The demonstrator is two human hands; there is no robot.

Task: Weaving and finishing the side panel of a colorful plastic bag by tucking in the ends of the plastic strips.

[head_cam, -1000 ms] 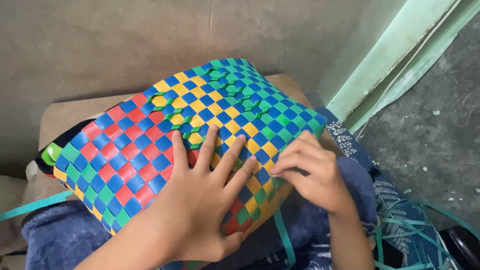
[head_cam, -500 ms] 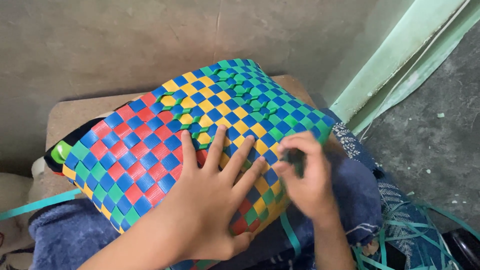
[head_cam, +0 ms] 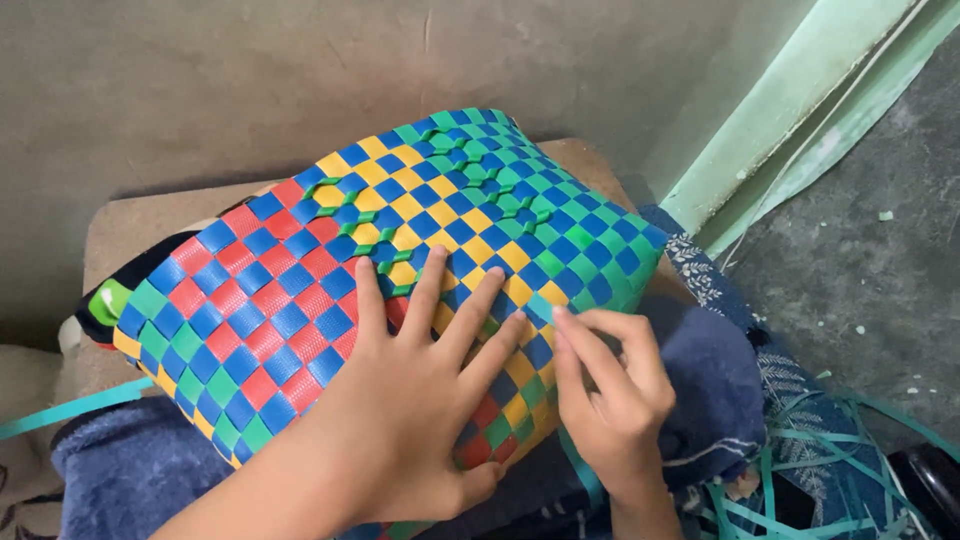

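Note:
A woven basket (head_cam: pixel 300 280) of blue, red, yellow and green plastic strips lies on its side across my lap. My left hand (head_cam: pixel 410 400) presses flat on its woven face, fingers spread toward the yellow and green squares. My right hand (head_cam: pixel 610 385) sits at the basket's near right edge, fingertips pinched together on a strip end (head_cam: pixel 545 310) there. A raised green braid (head_cam: pixel 450 190) runs diagonally over the top of the basket.
Blue cloth (head_cam: pixel 710 380) covers my lap under the basket. Loose teal plastic strips (head_cam: pixel 800 470) pile at the lower right, one more (head_cam: pixel 70 405) at the left. A brown cushioned seat (head_cam: pixel 130 220) lies behind, with a concrete wall and a pale green door frame (head_cam: pixel 800 110).
My right hand has slid down and left along the basket's edge to pinch a strip beside my left fingertips. The left hand stays pressed flat.

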